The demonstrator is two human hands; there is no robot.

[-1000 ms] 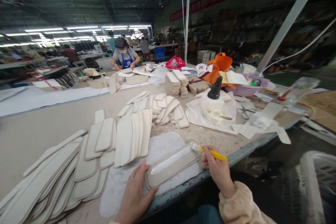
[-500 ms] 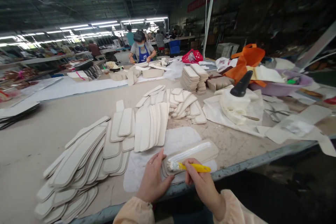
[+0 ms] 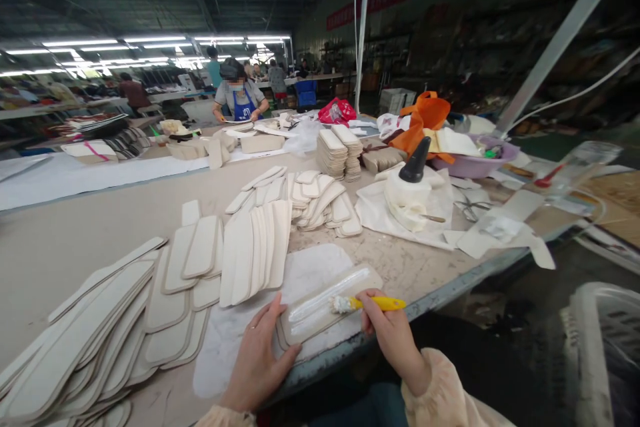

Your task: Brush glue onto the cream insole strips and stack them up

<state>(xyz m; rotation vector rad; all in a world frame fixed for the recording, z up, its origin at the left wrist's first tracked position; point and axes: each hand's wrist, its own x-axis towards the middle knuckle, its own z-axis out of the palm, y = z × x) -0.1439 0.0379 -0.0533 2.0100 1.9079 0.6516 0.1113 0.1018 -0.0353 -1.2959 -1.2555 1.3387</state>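
My right hand [image 3: 387, 320] grips a yellow-handled brush [image 3: 377, 303], its bristles coated in white paste and resting on a long beige panel [image 3: 320, 325]. Glossy white streaks run along that panel, which lies on a white sheet [image 3: 220, 340] at the table edge. With fingers spread, my left hand [image 3: 260, 353] touches the panel's left end. Close behind it stand fanned cream panels [image 3: 255, 250], and more overlapping panels [image 3: 100, 327] spread out on the left.
A white pot [image 3: 407, 200] with a black cone-shaped top stands on plastic at the right. Beyond it are scissors [image 3: 473, 207], a purple basin [image 3: 483, 160] and an orange bag [image 3: 425, 120]. Stacked panels [image 3: 333, 153] stand farther back. A co-worker [image 3: 243, 97] is across the table.
The brush has moved rightward along the panel from its left end, and more white streaks show. My view has turned to the right; the left hand stays at the panel's end.
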